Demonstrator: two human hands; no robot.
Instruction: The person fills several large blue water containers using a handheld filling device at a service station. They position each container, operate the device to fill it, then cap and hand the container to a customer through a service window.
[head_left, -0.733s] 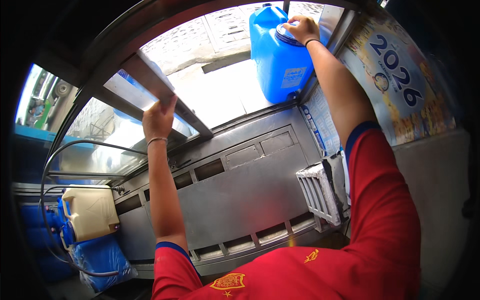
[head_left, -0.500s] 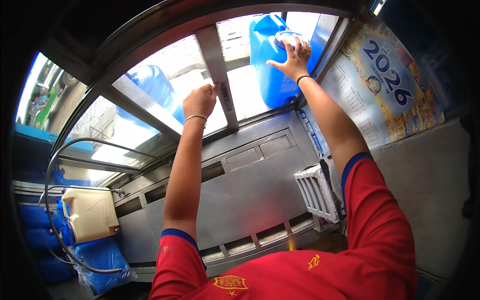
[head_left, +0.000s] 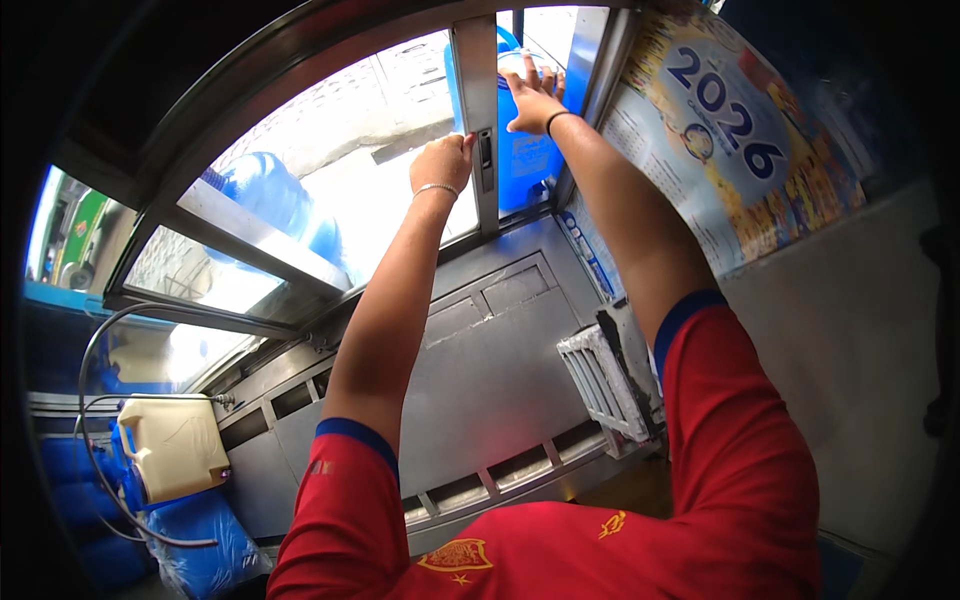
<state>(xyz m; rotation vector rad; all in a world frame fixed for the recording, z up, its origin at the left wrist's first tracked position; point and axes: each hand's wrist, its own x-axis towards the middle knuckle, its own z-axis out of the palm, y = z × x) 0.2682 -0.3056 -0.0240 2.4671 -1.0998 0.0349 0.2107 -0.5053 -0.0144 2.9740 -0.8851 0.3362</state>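
My left hand is closed on the edge of a sliding window's metal frame, beside its dark latch. To the right of that upright, a blue water jug with a pale cap stands upright on the ledge. Over the jug's top, my right hand is spread, fingers apart; it seems to rest on the cap, though the contact is partly hidden. The frame upright covers part of the jug's left side.
A clear blue round water bottle lies beyond the glass at left. Below it are a beige jug, a curved hose and a plastic-wrapped blue container. A white slatted rack juts out under my right arm; a calendar hangs at right.
The window frame has slid right with my left hand on it and now overlaps the jug. My right hand stays at the jug's top. The view has turned slightly to the right.
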